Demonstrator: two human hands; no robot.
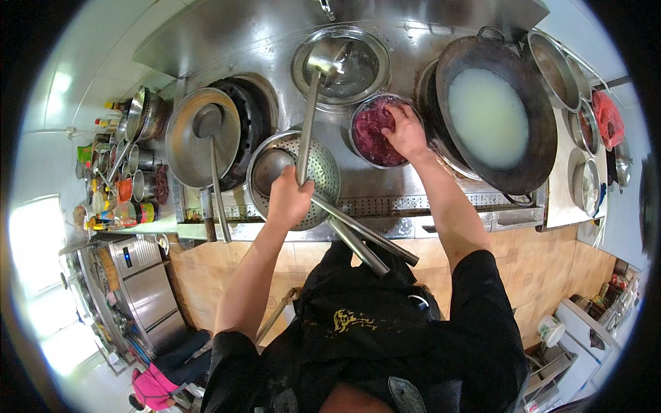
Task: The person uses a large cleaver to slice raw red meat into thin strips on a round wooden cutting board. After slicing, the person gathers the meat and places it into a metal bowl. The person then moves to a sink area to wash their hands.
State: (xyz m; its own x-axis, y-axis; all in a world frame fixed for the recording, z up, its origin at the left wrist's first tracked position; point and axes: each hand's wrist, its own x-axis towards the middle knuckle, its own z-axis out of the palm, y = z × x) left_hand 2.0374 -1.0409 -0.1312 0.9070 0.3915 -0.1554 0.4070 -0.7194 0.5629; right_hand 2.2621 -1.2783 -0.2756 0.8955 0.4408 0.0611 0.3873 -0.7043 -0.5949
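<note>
My left hand [290,197] grips the long handle of a steel ladle [311,113]. The ladle's bowl rests in or hangs over a steel basin [298,64] at the back of the cooktop; which of the two I cannot tell. My right hand [408,130] reaches into a round metal bowl [356,151], fingers touching dark red raw meat [372,131]; whether they grip any is not clear. Under my left hand sits a perforated steel strainer [326,173] with a smaller ladle bowl [269,169] in it. Two handles [359,245] stick out towards me.
A large dark wok [539,149] with cloudy pale liquid [488,118] stands at right. Left, a steel wok [178,155] holding a ladle [207,121] leans over a burner [253,113]. Bowls [588,186] line the right counter; bottles [137,212] crowd the left. A person in pink [152,384] is at lower left.
</note>
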